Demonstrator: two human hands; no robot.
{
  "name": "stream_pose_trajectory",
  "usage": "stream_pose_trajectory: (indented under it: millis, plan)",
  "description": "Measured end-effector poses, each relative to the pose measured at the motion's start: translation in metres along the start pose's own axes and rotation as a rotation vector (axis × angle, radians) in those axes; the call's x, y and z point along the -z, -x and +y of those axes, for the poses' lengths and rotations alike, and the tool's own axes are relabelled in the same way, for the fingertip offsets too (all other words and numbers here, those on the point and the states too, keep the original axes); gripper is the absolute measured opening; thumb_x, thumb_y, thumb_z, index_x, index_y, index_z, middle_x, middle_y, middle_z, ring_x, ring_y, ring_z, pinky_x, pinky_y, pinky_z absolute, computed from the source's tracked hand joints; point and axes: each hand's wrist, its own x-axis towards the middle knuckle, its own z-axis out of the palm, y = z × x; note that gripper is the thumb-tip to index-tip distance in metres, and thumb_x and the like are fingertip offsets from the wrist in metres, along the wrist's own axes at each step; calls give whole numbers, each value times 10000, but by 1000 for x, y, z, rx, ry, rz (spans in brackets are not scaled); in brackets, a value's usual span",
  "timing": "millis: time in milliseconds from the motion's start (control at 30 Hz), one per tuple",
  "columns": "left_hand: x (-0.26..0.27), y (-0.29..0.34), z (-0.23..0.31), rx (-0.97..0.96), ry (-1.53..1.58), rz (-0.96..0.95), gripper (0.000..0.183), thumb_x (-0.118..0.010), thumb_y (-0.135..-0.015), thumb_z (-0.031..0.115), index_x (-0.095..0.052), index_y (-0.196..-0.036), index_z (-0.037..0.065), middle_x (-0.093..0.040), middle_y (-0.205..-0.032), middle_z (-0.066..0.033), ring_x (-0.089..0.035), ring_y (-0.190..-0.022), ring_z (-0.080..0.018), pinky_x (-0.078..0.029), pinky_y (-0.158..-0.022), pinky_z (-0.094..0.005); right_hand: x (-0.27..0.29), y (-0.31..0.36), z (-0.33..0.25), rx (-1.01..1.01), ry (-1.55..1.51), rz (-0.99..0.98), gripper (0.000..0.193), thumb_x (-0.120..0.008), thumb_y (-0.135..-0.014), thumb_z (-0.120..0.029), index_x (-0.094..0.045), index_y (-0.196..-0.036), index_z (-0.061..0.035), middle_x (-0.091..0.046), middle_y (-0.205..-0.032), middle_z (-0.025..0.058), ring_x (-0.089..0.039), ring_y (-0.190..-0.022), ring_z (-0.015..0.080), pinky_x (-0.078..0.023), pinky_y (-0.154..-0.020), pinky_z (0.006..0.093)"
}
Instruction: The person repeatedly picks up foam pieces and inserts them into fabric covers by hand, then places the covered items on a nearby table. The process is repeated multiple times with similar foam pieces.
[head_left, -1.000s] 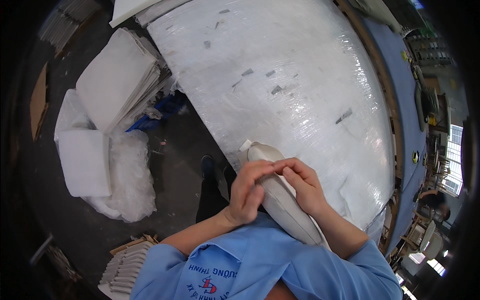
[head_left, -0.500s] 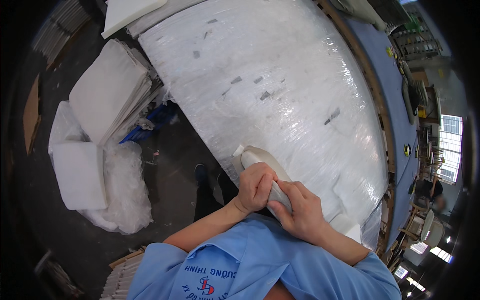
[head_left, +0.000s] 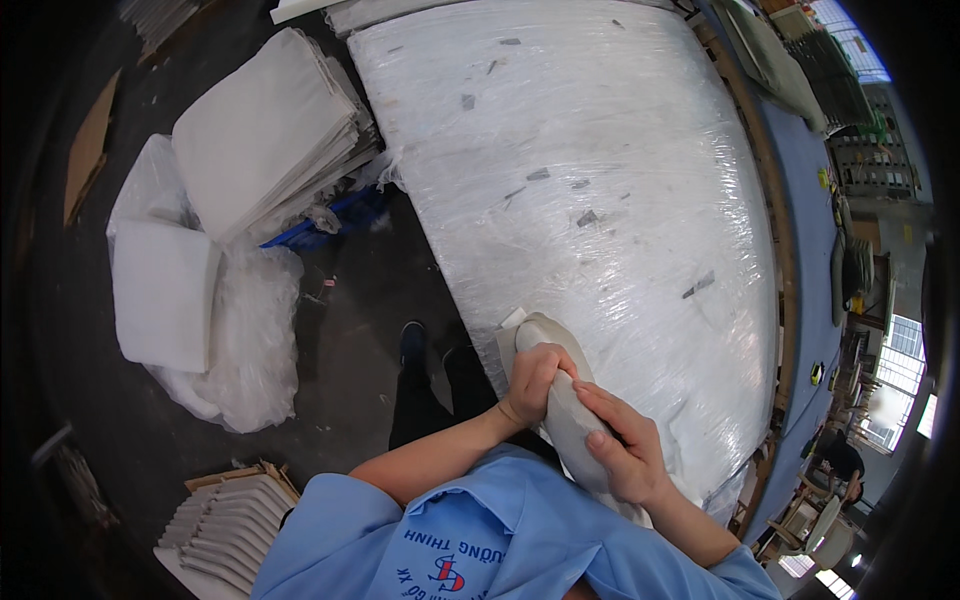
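Note:
A long, padded piece in light grey-beige fabric (head_left: 572, 428), perhaps a cushion, lies slantwise over the near edge of the plastic-wrapped table (head_left: 560, 250). Its near end reaches my body and is partly hidden by my right arm. At the far end, a loose fabric flap and a bit of white filling (head_left: 513, 319) stick out. My left hand (head_left: 538, 385) is closed round the piece near its middle, fingers curled over the fabric. Closer to me, my right hand (head_left: 622, 440) grips its right side, with the thumb pressed on top.
To the left, a stack of white sheets (head_left: 250, 130), a white foam block (head_left: 163, 295) and clear plastic (head_left: 255, 350) lie on the dark floor. White padded pieces (head_left: 225, 525) are stacked at lower left. Along the right runs a blue surface (head_left: 805, 260); a person (head_left: 842, 458) is beyond it.
My right hand has slid back along the piece, away from my left hand, baring more fabric between them. The whole view has shifted, bringing more of the lower-left stack into sight.

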Motion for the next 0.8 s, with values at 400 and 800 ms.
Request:
stream_pose_trajectory:
  millis: [400,800]
  plan:
    - [21,-4,-70,26,-452,38,221,-653,-875,264,-698,-861,48,-702,-805,-67,-656,-734,-217,-540,-692,-351,-20,-90,114,315,-262,-331,285,-588,-985,-234,-658,-809,-20,-608,-861,102,-538,-886,248,-425,-884,398]
    - [26,-60,-138,313,-246,79,190,-619,-927,224,-637,-918,35,-704,-832,-110,-688,-763,-241,-569,-705,-362,-45,-112,169,16,-259,-94,474,-574,-929,-418,-710,-550,-167,-478,-810,8,-462,-1018,217,-347,-819,436]
